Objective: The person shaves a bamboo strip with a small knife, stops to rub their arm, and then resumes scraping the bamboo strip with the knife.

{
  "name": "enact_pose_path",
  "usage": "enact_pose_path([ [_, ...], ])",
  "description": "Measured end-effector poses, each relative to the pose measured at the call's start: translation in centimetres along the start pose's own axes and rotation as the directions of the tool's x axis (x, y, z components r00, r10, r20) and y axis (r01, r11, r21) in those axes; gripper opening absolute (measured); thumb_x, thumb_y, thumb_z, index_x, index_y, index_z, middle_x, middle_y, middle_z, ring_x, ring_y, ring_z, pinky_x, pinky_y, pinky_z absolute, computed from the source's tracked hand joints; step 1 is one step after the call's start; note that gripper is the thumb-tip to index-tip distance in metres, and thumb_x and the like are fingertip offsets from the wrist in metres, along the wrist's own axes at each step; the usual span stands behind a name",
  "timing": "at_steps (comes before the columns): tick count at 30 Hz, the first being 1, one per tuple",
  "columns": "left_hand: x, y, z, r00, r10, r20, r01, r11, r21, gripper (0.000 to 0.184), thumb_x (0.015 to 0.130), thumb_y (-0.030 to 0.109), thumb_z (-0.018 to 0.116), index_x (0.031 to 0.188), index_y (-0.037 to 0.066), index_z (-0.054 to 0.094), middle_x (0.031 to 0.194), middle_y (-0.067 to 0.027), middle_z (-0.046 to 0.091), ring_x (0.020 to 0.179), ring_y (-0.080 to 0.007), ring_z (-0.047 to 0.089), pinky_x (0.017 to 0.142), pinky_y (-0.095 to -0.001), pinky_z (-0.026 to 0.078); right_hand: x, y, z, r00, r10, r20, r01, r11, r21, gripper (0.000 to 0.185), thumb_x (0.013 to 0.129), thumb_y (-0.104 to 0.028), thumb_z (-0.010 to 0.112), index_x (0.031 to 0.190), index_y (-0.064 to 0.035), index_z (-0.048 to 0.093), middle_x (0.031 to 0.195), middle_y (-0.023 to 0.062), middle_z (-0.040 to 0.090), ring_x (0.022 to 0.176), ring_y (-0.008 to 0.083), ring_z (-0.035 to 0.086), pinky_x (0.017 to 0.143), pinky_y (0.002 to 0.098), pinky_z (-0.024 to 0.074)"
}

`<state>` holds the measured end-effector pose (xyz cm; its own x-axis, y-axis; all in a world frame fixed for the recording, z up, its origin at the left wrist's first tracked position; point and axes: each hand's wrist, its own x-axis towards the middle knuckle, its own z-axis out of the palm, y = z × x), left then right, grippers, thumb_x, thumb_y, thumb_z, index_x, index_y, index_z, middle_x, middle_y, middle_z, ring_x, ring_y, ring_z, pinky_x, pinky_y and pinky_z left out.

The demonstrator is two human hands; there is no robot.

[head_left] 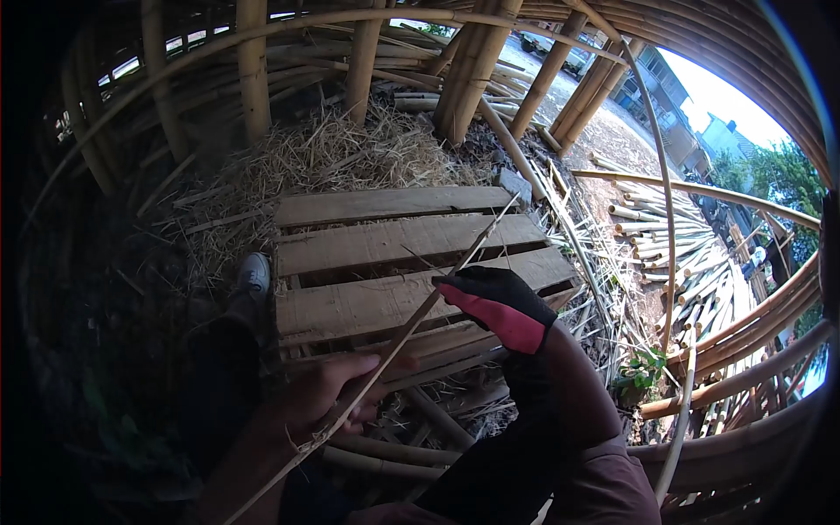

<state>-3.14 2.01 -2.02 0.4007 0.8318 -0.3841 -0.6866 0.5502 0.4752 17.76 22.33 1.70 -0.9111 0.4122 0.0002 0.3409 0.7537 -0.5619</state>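
A long, thin bamboo strip [402,337] with frayed edges runs diagonally from the bottom left up over a slatted wooden pallet [350,254]. My bare left hand [337,389] is closed around its lower part, with the thumb on top. Higher up, my right hand [499,302], in a black and pink glove, grips the same strip with its fingers pressed together. The strip's upper tip lies over the pallet's far slats.
Upright bamboo poles [254,74] stand beyond a heap of dry shavings [324,157]. Cut bamboo poles [691,254] lie piled at the right. Curved bamboo [744,381] surrounds the space. A shoe [255,273] rests left of the pallet.
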Motion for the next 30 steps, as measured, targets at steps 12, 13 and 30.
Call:
enact_pose_path([
  [12, 0.9, -0.1, 0.5, 0.995, -0.053, 0.089, 0.056, 0.998, -0.036, 0.029, 0.105, 0.036, 0.030, 0.093, 0.013, 0.044, 0.056, 0.0059, 0.037, 0.043, -0.0065, 0.040, 0.045, -0.0222, 0.041, -0.7, 1.5, 1.2, 0.933, 0.343, -0.114, -0.350, 0.935, -0.057, 0.032, 0.098, -0.037, 0.053, 0.112, -0.0114, 0.065, 0.090, 0.0189, 0.069, 0.090, 0.0379, 0.067, 0.078, 0.0444, 0.0526],
  [13, 0.6, -0.3, 1.1, 0.995, -0.046, 0.090, 0.050, 0.998, -0.044, 0.029, 0.105, 0.036, 0.030, 0.093, 0.013, 0.044, 0.056, 0.0059, 0.037, 0.043, -0.0065, 0.040, 0.045, -0.0222, 0.041, -0.8, 0.9, 1.3, 0.928, 0.351, -0.120, -0.358, 0.933, -0.040, 0.033, 0.098, -0.039, 0.052, 0.109, -0.0110, 0.066, 0.091, 0.0196, 0.068, 0.090, 0.0390, 0.067, 0.079, 0.0453, 0.0521],
  [30, -0.1, -2.5, 2.8, 0.991, -0.116, -0.068, 0.109, 0.989, -0.097, 0.035, 0.106, 0.037, 0.023, 0.091, 0.013, 0.042, 0.050, 0.0063, 0.033, 0.035, -0.0040, 0.033, 0.032, -0.0178, 0.028, 1.9, 4.3, 1.5, 0.733, 0.589, -0.339, -0.680, 0.643, -0.352, 0.051, 0.103, -0.042, 0.025, 0.122, -0.0099, 0.060, 0.084, 0.0232, 0.069, 0.081, 0.0429, 0.068, 0.072, 0.0525, 0.0517],
])
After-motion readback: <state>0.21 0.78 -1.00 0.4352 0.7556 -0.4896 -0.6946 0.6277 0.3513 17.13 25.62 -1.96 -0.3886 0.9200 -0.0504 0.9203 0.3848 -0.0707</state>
